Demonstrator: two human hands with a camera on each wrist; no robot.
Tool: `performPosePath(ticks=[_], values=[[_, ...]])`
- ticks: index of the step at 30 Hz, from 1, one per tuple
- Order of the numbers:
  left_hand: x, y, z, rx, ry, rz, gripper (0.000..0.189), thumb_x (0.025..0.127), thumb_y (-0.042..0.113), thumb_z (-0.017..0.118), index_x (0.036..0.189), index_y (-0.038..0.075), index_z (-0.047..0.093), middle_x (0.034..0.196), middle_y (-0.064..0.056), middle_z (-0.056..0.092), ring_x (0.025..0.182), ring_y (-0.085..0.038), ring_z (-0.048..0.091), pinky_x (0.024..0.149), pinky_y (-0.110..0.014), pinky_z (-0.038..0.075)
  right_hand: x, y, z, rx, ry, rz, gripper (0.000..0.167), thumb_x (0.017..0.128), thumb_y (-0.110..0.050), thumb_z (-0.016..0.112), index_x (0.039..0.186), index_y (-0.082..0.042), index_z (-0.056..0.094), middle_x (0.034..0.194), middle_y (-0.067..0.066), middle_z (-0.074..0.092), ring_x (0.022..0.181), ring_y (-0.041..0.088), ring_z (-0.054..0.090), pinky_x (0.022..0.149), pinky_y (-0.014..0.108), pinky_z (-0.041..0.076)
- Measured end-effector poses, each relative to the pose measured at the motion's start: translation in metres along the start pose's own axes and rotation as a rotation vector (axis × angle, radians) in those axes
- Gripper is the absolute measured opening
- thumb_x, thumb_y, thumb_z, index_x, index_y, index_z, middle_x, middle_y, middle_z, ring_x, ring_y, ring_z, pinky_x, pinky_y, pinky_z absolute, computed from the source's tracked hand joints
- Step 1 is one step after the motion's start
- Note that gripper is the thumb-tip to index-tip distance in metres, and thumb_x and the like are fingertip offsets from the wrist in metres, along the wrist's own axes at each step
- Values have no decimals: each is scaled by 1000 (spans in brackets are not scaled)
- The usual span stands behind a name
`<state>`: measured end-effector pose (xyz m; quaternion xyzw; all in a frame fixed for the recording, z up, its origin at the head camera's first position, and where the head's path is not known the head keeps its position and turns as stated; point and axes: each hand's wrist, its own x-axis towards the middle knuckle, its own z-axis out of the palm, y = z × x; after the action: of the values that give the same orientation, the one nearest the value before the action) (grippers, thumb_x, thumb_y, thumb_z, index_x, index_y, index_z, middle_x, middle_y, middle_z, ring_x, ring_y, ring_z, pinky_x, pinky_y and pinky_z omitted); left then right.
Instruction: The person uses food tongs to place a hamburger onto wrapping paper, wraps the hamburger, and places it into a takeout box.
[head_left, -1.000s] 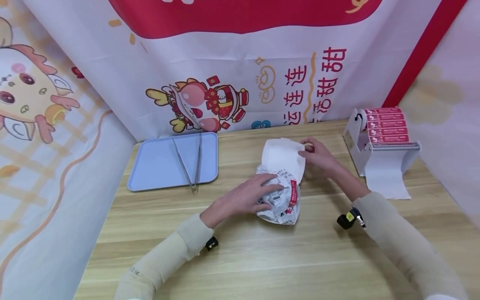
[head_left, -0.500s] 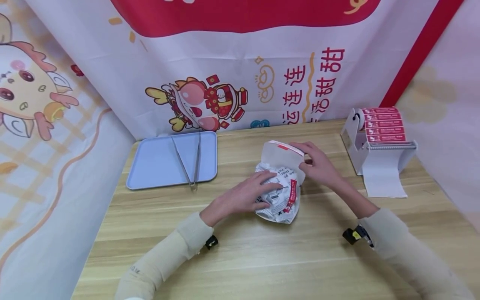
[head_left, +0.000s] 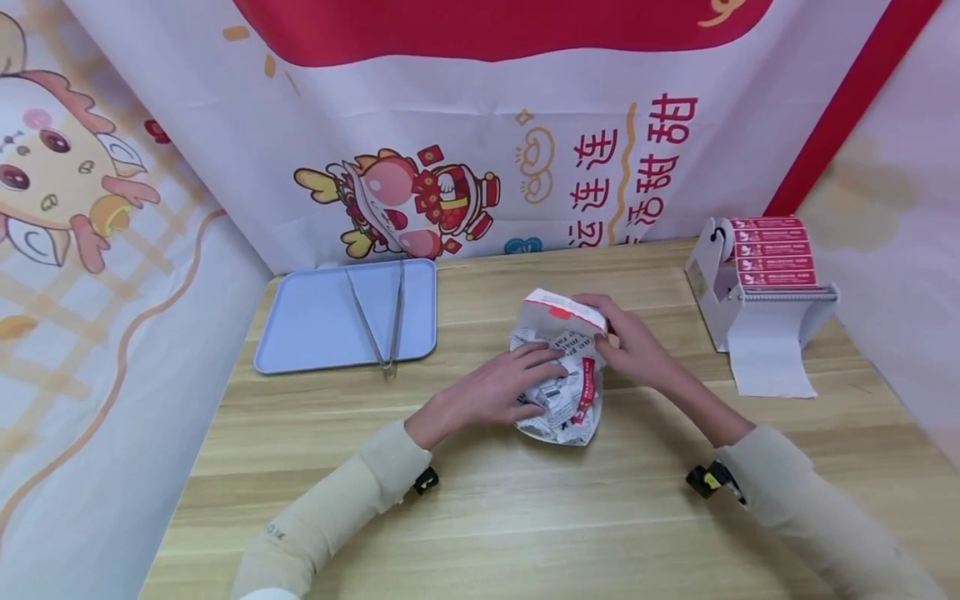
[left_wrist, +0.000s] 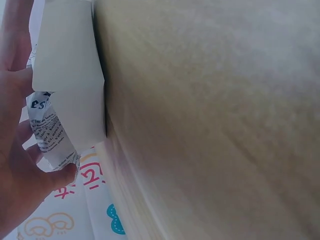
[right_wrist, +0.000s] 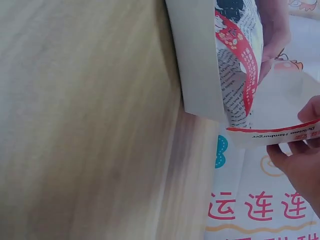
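A white paper hamburger box (right_wrist: 197,65) stands on the table with its lid (head_left: 547,313) raised at the far side. "Delicious Hamburger" is printed along the lid's front flap in the right wrist view. Inside lies a bundle wrapped in newsprint-patterned paper (head_left: 573,400), with a red sticker (head_left: 584,390) across it; its contents are hidden. My left hand (head_left: 501,388) rests over the bundle from the left, fingers spread and loosely bent. With thumb inside and fingers outside, my right hand (head_left: 636,348) pinches the lid at its right edge.
At the back left, a light blue tray (head_left: 300,325) bears metal tongs (head_left: 364,329) that stick out past its near edge. A dispenser (head_left: 768,308) with a roll of red labels stands back right. Printed cloth hangs behind the table (head_left: 525,517).
My right hand has tipped the lid from lying back to leaning toward the bundle, so its printed flap shows. My left hand has stayed over the wrapped bundle.
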<state>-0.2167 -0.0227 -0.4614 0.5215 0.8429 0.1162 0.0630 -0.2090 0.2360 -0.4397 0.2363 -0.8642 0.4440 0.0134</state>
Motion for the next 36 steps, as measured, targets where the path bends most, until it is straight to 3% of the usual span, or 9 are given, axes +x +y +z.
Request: performPosePath(ticks=[8,14,19,23,27,31,33,36], values=[[0,0,5,12,5,-20,67,93,46,67,151,23,42,162,-1,34,152,-20,25,125,-38,25,-18,-4,10,-108,-18,-159,72,79,15,61,145,-12,45,148,11,53,134,31,51,108,51,46],[0,-2,8,31,12,-29,66,94,45,65,150,15,44,152,-7,48,139,-21,46,118,-36,38,-32,-8,19,-204,-37,-230,75,75,13,64,143,-12,46,152,13,47,138,37,46,111,55,43],[-17,-4,9,-37,52,-41,53,97,37,65,143,14,53,152,-7,48,140,-21,45,119,-35,37,-39,-8,25,-256,-58,-254,72,78,10,64,144,-15,46,154,11,45,139,36,46,109,54,45],[-39,-7,9,-135,214,-74,38,94,18,68,131,13,62,150,-7,50,142,-22,43,119,-36,37,-40,-7,28,-240,-71,-245,73,80,10,61,145,-17,42,157,8,42,141,34,44,110,54,45],[-49,-13,10,-372,374,-247,30,92,7,68,122,8,64,132,-8,62,126,-23,58,105,-32,52,-38,-7,28,-185,-48,-197,74,80,12,60,145,-18,40,158,5,41,143,31,43,111,52,43],[-39,-15,12,-646,372,-418,36,97,13,63,132,6,57,117,-10,68,108,-22,67,91,-28,58,-36,-7,31,-117,8,-146,66,86,12,58,143,-16,42,156,3,45,142,29,45,113,39,43],[-31,-14,13,-728,361,-479,41,98,16,63,136,5,55,116,-11,69,106,-22,67,91,-29,58,-34,-7,33,-72,39,-115,60,91,10,56,143,-16,43,154,4,47,141,28,46,113,29,42],[-20,-10,16,-817,406,-530,47,95,15,66,138,3,52,119,-15,67,109,-26,67,94,-32,57,-31,-8,37,2,85,-59,56,97,7,51,146,-18,43,152,3,49,141,25,46,112,17,37]])
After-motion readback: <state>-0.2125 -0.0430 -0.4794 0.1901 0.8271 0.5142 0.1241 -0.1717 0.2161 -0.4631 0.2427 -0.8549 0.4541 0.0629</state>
